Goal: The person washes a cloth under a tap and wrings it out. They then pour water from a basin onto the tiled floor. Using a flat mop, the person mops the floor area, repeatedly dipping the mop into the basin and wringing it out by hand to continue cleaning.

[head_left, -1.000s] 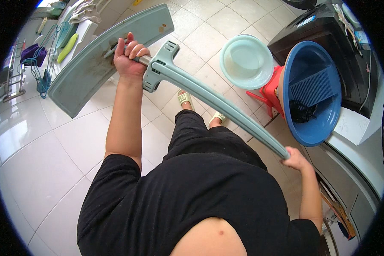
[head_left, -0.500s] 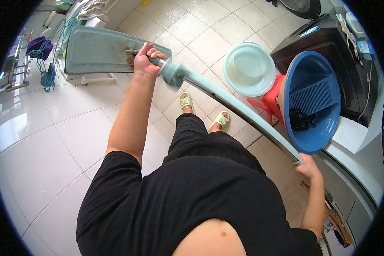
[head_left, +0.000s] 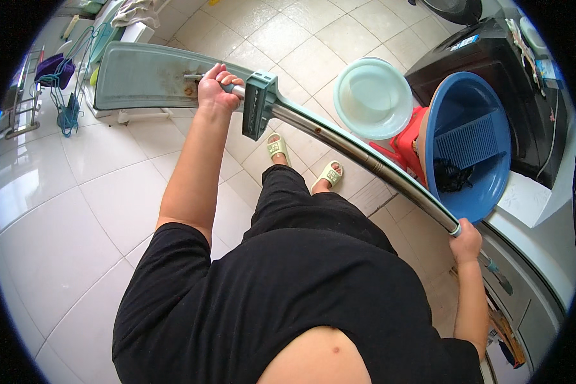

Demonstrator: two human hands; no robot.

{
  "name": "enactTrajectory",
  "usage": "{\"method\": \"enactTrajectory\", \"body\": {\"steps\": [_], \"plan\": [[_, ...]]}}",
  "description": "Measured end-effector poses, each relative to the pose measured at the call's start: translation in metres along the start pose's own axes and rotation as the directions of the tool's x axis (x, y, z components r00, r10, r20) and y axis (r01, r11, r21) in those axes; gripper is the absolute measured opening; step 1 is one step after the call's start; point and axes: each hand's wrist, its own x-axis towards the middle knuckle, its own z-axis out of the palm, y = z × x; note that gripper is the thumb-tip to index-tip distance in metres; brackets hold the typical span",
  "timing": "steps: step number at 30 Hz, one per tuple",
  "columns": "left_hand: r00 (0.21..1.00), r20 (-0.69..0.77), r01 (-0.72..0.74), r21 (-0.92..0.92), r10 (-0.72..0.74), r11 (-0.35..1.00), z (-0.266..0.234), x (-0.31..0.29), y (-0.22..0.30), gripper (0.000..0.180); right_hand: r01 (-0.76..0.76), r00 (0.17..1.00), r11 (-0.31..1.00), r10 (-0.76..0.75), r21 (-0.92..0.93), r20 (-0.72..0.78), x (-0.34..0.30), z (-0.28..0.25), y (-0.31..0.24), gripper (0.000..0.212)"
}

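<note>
A long flat mop lies slantwise in front of my body. Its wide pale-green plate [head_left: 141, 75] is at the upper left, with a rusty stain around the metal joint. My left hand [head_left: 217, 93] is closed around the shaft right beside that joint. Just past it, a green slotted block [head_left: 259, 105] sits across the shaft. From the block, a steel tube [head_left: 339, 147] with a pale-green strip along its far side runs down to the right. My right hand [head_left: 465, 242] is closed around the tube's lower right end.
On the right, a blue basin [head_left: 502, 166] with a ribbed washboard and dark cloth leans by a red stool [head_left: 408, 144]. A pale-green basin [head_left: 372, 96] stands beside it, near a black machine [head_left: 525, 96]. Blue hangers [head_left: 67, 96] hang at left. White tiles [head_left: 70, 243] cover the floor.
The mop's shaft has turned about its length: the block's slotted face and the steel tube now show. My right hand has risen slightly and shifted right; my left hand stays nearly in place.
</note>
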Motion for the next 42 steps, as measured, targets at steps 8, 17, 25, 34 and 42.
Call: {"method": "enactTrajectory", "body": {"steps": [8, 17, 25, 34, 42], "plan": [[0.996, -0.084, 0.007, 0.04, -0.003, 0.999, 0.0, 0.002, -0.006, 0.026, -0.059, 0.944, 0.993, 0.024, 0.098, 0.328, 0.01, -0.02, -0.004, 0.018], [0.973, -0.228, -0.011, 0.107, 0.035, 0.994, 0.005, 0.007, 0.004, 0.012, 0.095, 0.983, 0.99, -0.11, -0.108, -0.146, -0.007, 0.0, 0.023, 0.014], [0.987, -0.162, -0.002, 0.099, 0.018, 0.995, -0.005, 0.013, -0.005, 0.016, -0.024, 0.999, 0.999, 0.025, 0.026, -0.023, -0.012, 0.004, -0.021, 0.017], [0.943, -0.333, 0.02, 0.13, 0.024, 0.991, -0.012, 0.018, 0.005, 0.021, -0.023, 0.998, 1.0, 0.022, 0.02, 0.056, -0.023, 0.005, -0.017, 0.019], [0.993, -0.119, -0.004, 0.002, 0.004, 1.0, -0.037, 0.022, -0.004, 0.017, -0.073, 0.99, 0.997, 0.077, -0.04, 0.121, -0.021, -0.009, 0.006, 0.013]]}}
